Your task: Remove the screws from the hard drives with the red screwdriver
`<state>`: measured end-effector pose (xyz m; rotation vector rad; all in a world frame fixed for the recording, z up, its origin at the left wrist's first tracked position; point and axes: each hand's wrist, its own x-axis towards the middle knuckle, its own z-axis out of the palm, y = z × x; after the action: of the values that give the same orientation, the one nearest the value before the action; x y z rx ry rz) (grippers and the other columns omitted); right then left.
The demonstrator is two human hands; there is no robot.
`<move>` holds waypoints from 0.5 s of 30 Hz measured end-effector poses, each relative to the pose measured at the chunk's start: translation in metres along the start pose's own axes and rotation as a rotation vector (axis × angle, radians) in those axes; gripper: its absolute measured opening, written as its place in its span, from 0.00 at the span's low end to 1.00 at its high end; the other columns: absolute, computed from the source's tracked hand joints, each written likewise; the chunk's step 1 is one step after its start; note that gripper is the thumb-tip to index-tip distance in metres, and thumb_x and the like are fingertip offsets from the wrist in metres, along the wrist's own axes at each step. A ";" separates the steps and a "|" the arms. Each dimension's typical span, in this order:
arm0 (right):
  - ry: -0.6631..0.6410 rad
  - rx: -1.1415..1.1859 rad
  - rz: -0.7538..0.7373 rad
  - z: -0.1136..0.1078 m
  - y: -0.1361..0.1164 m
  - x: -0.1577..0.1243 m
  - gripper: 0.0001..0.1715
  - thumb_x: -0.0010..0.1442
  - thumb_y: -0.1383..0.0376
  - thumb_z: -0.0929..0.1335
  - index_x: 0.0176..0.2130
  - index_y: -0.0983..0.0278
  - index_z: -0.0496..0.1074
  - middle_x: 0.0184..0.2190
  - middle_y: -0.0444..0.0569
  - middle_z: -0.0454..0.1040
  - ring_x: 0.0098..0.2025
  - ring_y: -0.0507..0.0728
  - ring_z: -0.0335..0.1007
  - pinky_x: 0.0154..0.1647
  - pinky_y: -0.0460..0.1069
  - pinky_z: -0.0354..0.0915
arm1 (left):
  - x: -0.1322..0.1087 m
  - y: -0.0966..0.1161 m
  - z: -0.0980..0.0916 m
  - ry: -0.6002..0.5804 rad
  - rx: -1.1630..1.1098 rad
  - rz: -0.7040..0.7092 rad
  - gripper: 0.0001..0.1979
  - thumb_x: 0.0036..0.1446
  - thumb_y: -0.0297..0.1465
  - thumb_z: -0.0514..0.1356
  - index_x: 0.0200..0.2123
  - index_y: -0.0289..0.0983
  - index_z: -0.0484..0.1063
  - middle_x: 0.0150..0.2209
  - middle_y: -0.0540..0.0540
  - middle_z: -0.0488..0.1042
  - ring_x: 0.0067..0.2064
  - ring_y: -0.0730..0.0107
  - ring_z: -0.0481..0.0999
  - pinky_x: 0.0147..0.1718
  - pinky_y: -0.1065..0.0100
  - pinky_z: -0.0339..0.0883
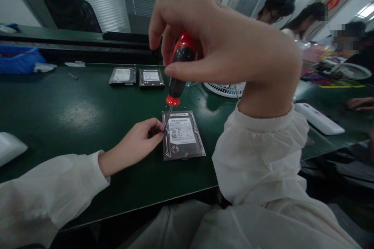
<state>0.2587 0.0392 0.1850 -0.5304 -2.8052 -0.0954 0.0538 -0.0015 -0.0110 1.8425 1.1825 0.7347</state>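
A hard drive [184, 134] with a white label lies flat on the green table [131, 179]. My right hand [201, 39] is wrapped round the red and black handle of a screwdriver [180, 62], held above the drive. The screwdriver's thin shaft slants down to the drive's left edge. There my left hand [144, 138] pinches at the shaft's lower end, thumb and forefinger together; whatever small part may be between the fingertips is hidden. A few tiny screws lie just behind the drive.
Two more hard drives [123, 76] [151, 78] lie farther back. Behind my right hand is a white round grille [226, 89]. A long white object [319, 118] lies at the right, a blue bag [20, 59] at the back left. Several people sit at the right.
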 end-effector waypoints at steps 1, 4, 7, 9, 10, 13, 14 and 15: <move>-0.012 0.015 -0.017 -0.001 0.000 0.000 0.23 0.60 0.62 0.66 0.53 0.70 0.67 0.50 0.50 0.72 0.47 0.51 0.69 0.50 0.46 0.66 | 0.000 0.000 0.000 0.001 0.002 -0.001 0.09 0.62 0.39 0.59 0.36 0.40 0.71 0.35 0.49 0.76 0.37 0.62 0.76 0.37 0.61 0.68; -0.053 0.026 -0.060 -0.002 0.000 0.000 0.23 0.61 0.59 0.65 0.53 0.69 0.65 0.53 0.52 0.69 0.51 0.52 0.68 0.51 0.46 0.66 | 0.000 -0.002 0.000 0.001 -0.008 0.005 0.10 0.62 0.40 0.59 0.36 0.40 0.70 0.36 0.49 0.76 0.38 0.62 0.76 0.38 0.61 0.68; -0.022 -0.004 -0.015 -0.001 -0.001 0.000 0.27 0.65 0.51 0.64 0.53 0.69 0.67 0.48 0.50 0.71 0.53 0.53 0.68 0.57 0.48 0.66 | 0.000 -0.003 0.000 -0.001 -0.020 0.010 0.10 0.62 0.41 0.59 0.37 0.40 0.70 0.36 0.49 0.77 0.39 0.62 0.76 0.38 0.61 0.69; -0.002 0.004 0.028 0.000 0.000 0.000 0.26 0.65 0.54 0.65 0.53 0.69 0.67 0.43 0.48 0.73 0.52 0.53 0.69 0.56 0.47 0.67 | 0.000 -0.002 0.000 0.005 -0.011 0.007 0.11 0.62 0.41 0.59 0.37 0.40 0.70 0.36 0.49 0.76 0.38 0.62 0.76 0.38 0.61 0.69; 0.000 0.017 0.023 0.000 0.000 0.000 0.25 0.64 0.56 0.66 0.53 0.71 0.67 0.42 0.48 0.73 0.52 0.53 0.70 0.54 0.46 0.68 | 0.000 -0.002 0.000 0.006 -0.004 0.004 0.10 0.62 0.41 0.59 0.37 0.40 0.70 0.35 0.49 0.76 0.37 0.62 0.76 0.37 0.61 0.69; -0.014 0.043 -0.052 0.000 0.001 0.000 0.27 0.60 0.63 0.67 0.54 0.75 0.65 0.48 0.51 0.72 0.50 0.51 0.71 0.52 0.45 0.69 | 0.000 0.000 0.000 0.006 0.005 -0.003 0.10 0.62 0.40 0.59 0.36 0.40 0.70 0.35 0.49 0.76 0.37 0.62 0.76 0.37 0.62 0.69; -0.015 0.046 -0.079 -0.001 0.002 0.000 0.28 0.60 0.61 0.68 0.54 0.76 0.65 0.50 0.52 0.71 0.50 0.51 0.71 0.53 0.45 0.69 | 0.000 0.000 0.000 0.003 0.004 -0.003 0.10 0.62 0.40 0.59 0.36 0.40 0.70 0.35 0.49 0.76 0.37 0.62 0.76 0.37 0.62 0.69; -0.014 0.044 -0.082 -0.001 0.001 0.000 0.29 0.61 0.58 0.68 0.54 0.76 0.65 0.51 0.52 0.71 0.51 0.52 0.71 0.54 0.46 0.69 | 0.000 0.000 0.000 0.002 0.002 -0.002 0.10 0.62 0.40 0.59 0.36 0.40 0.70 0.35 0.49 0.76 0.38 0.62 0.76 0.37 0.62 0.69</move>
<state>0.2597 0.0402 0.1857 -0.4069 -2.8353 -0.0470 0.0536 -0.0019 -0.0107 1.8422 1.1870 0.7347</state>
